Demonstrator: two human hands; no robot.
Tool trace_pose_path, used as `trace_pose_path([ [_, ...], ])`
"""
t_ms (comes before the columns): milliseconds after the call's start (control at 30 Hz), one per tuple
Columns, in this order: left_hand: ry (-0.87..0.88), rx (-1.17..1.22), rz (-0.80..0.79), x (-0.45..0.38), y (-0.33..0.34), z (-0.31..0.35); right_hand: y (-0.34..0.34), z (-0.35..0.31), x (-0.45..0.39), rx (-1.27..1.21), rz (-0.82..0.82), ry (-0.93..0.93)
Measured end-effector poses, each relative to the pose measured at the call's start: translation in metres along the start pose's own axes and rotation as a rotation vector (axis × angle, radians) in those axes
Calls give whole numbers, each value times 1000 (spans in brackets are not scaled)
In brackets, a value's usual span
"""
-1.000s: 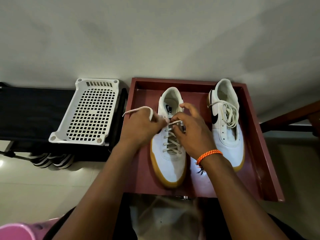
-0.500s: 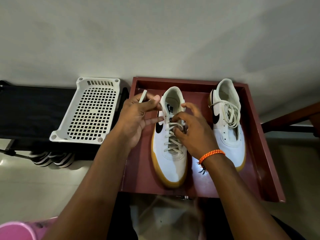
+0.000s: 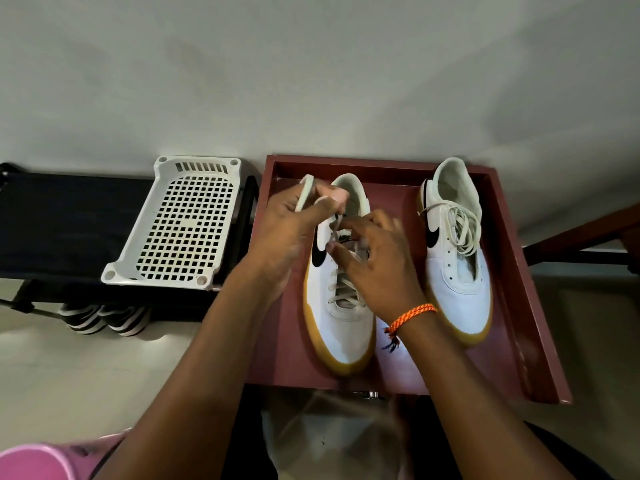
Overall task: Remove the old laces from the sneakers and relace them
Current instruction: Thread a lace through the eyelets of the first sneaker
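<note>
Left hand (image 3: 294, 223) pinches the floppy flat lace (image 3: 306, 192) near its tip over the left sneaker (image 3: 341, 306) in the maroon tray (image 3: 519, 271), right hand's (image 3: 377, 268) grip unclear, so I'd hold near the stiff end.

Left sneaker (image 3: 341, 327): white upper, black swoosh, gum-yellow sole, off-white lace (image 3: 343, 292). Right sneaker (image 3: 457, 271): same white, black swoosh, gum sole, cream laces (image 3: 462, 230) and cream lining. Tray (image 3: 533, 306): dark red-brown, glossy. Basket (image 3: 180, 223): white plastic, square-hole grid pattern. Shelf (image 3: 62, 220) beneath basket: black. Shoes (image 3: 104, 318) under shelf: black with white stripes. Bracelet (image 3: 412, 315): orange braid with dark flecks. Wall (image 3: 311, 71): pale grey. Pink object (image 3: 31, 462) at lower left.
</note>
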State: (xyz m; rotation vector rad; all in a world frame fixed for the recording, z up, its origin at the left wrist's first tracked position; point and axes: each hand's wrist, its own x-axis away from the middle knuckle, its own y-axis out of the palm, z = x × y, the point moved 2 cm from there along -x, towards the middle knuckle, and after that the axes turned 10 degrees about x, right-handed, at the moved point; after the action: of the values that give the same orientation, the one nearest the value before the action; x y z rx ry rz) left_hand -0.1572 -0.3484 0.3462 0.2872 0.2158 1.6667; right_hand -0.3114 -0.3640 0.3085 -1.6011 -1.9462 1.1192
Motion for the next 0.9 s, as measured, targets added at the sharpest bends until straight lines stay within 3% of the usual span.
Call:
trace_pose_path([
  [133, 4, -181, -118, 3, 13, -4, -1, -6, 1, -177, 80, -15],
  [333, -29, -293, -105, 9, 20, -9, -20, 17, -12, -397, 317, 181],
  [500, 4, -238, -54, 3, 17, -9, -36, 41, -20, -749, 436, 429],
  [600, -19, 26, -15, -2, 8, -4, -38, 48, -19, -936, 446, 536],
  [767, 42, 410, 168, -3, -18, 10, -37, 50, -16, -1047, 436, 644],
  [900, -8, 252, 568, -6, -35, 5, -36, 49, -16, -1055, 433, 674],
])
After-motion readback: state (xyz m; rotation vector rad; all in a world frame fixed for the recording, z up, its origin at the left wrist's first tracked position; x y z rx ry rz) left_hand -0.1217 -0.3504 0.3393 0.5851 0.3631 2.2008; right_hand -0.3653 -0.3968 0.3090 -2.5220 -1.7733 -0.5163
